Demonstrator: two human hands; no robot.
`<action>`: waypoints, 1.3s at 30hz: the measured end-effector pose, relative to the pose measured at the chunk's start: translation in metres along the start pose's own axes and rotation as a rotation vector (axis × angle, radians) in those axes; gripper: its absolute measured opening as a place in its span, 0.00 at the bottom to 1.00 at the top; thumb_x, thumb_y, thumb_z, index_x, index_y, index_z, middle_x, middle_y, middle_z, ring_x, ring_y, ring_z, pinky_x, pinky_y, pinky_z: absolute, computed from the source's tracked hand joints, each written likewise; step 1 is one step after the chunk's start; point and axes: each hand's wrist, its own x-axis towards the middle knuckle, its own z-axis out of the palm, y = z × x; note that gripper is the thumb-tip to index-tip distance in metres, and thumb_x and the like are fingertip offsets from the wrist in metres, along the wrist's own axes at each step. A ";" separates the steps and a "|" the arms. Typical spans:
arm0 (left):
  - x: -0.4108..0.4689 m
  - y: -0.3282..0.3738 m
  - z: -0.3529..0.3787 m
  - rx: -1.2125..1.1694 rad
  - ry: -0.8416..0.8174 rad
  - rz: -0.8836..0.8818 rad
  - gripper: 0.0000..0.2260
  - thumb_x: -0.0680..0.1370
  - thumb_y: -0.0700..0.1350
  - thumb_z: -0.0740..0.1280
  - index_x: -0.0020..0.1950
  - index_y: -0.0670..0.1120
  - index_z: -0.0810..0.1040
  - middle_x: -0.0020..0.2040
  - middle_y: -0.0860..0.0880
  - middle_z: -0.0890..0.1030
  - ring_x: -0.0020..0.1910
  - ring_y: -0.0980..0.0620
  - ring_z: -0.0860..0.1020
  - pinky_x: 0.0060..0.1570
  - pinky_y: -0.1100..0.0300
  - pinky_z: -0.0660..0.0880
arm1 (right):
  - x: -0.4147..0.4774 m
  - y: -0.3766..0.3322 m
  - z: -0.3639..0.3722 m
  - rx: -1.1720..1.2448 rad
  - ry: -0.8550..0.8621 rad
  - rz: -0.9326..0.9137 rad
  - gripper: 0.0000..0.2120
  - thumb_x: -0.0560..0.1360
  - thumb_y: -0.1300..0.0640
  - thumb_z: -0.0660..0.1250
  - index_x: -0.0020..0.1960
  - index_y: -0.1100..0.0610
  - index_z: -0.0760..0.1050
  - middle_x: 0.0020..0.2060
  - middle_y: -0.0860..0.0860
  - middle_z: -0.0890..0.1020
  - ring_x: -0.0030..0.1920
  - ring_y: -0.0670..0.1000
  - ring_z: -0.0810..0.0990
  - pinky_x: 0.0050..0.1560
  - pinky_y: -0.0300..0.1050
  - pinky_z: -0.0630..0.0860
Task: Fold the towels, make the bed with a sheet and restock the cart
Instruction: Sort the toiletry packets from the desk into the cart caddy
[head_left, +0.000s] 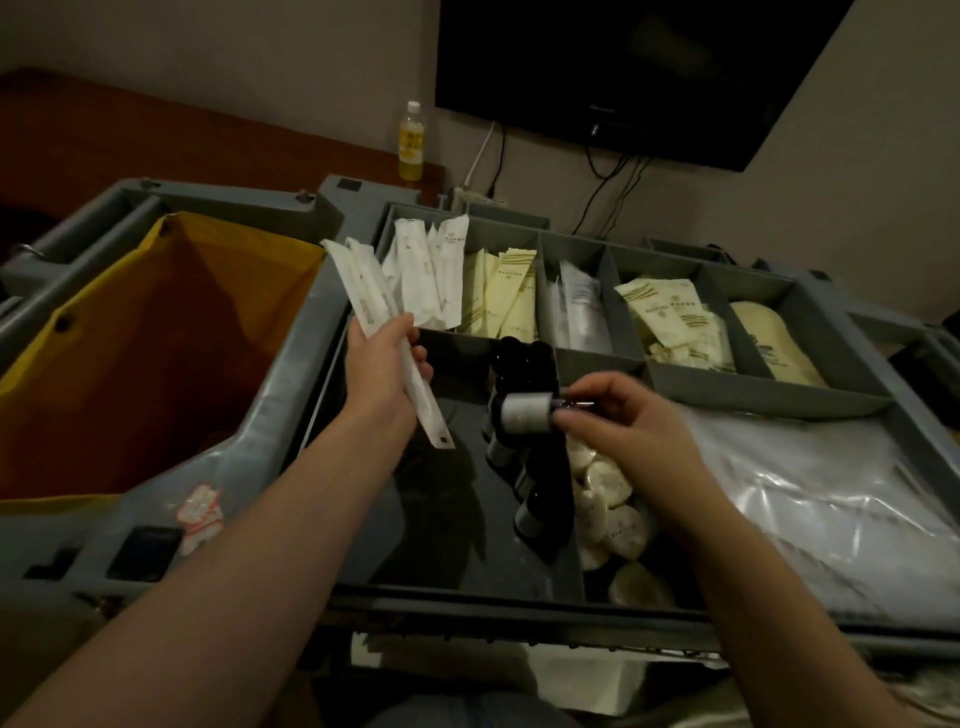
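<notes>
The person is standing at the front edge of the grey plastic housekeeping cart tray (467, 605) and is restocking its compartments.

The left hand (384, 369) is hovering over the tray's left side. Its fingers are curling round the lower ends of a fan of long white paper-wrapped packets (358, 286), apparently so they are gathered and ready to be dropped in as a bunch. Their likely home is the tray's far left compartment, where matching upright white packets (436, 270) are already leaning.

The right hand (628, 421) is reaching over the middle of the tray. Its fingertips are narrowly pinching the cap end of a small dark bottle with a white label (524, 414), which is lying sideways in the air. It is being held just above the row of dark bottles (519, 483) running front to back in the tray's narrow centre slot, so it is probably being slotted in or straightened there.

Round white wrapped soaps (615, 519) are piling up just right of that slot. Cream sachets (506, 299) are filling the back compartments, and a clear plastic sheet (810, 493) is covering the tray's right side.

The yellow fabric bag (130, 364) is hanging open to the left of the tray. No towels or bed sheet are showing here.
</notes>
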 end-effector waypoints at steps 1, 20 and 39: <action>0.000 -0.001 0.000 0.010 -0.001 0.004 0.20 0.78 0.41 0.64 0.69 0.50 0.67 0.41 0.48 0.74 0.33 0.56 0.72 0.29 0.64 0.71 | -0.001 0.002 0.005 -0.112 -0.036 0.002 0.09 0.70 0.58 0.73 0.47 0.48 0.77 0.45 0.46 0.82 0.46 0.44 0.81 0.41 0.35 0.78; -0.006 -0.004 0.005 0.035 -0.069 -0.030 0.18 0.76 0.38 0.65 0.64 0.51 0.70 0.40 0.48 0.73 0.32 0.56 0.71 0.28 0.64 0.70 | -0.001 0.011 0.041 -0.994 0.038 -0.189 0.19 0.70 0.41 0.69 0.58 0.42 0.69 0.55 0.43 0.68 0.61 0.47 0.63 0.62 0.45 0.60; -0.009 -0.003 0.004 -0.031 -0.078 -0.040 0.16 0.76 0.38 0.64 0.62 0.51 0.70 0.38 0.48 0.73 0.30 0.56 0.70 0.27 0.64 0.69 | -0.005 0.011 0.044 -1.049 0.106 -0.312 0.17 0.73 0.43 0.67 0.59 0.45 0.74 0.59 0.45 0.71 0.64 0.49 0.63 0.62 0.47 0.58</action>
